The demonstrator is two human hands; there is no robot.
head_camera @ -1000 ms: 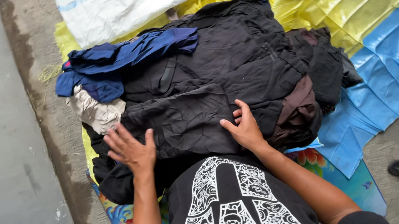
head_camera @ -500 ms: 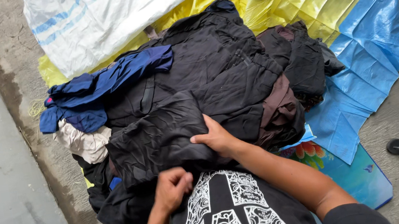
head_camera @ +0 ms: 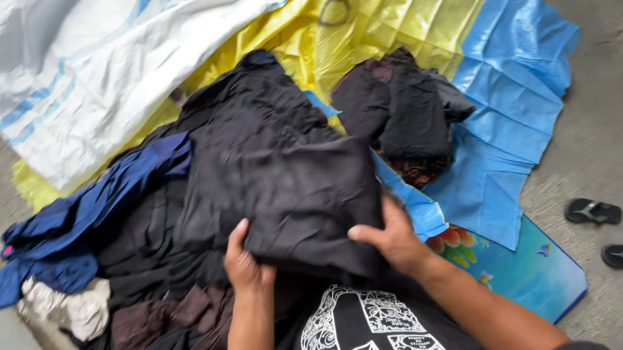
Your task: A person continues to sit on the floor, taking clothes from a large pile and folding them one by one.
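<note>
My left hand (head_camera: 244, 264) and my right hand (head_camera: 392, 240) both grip the near edge of a folded black garment (head_camera: 290, 195) that lies over a heap of dark clothes (head_camera: 174, 245). A black shirt with a white pattern (head_camera: 361, 344) lies just below my hands. A blue garment (head_camera: 87, 213) drapes over the left side of the heap, with a beige cloth (head_camera: 72, 309) under it. A smaller stack of dark folded clothes (head_camera: 405, 116) sits to the right on the sheet.
The clothes rest on a yellow and blue plastic sheet (head_camera: 474, 52) spread on concrete. A white woven sack (head_camera: 105, 58) lies at the top left. A pair of black sandals (head_camera: 612, 233) sits at the right, and a colourful mat (head_camera: 523, 267) shows under the sheet.
Both hands have taken hold of the black garment, folded it and lifted it up and right on the heap. The view has shifted, and the dark stack now lies apart at the right.
</note>
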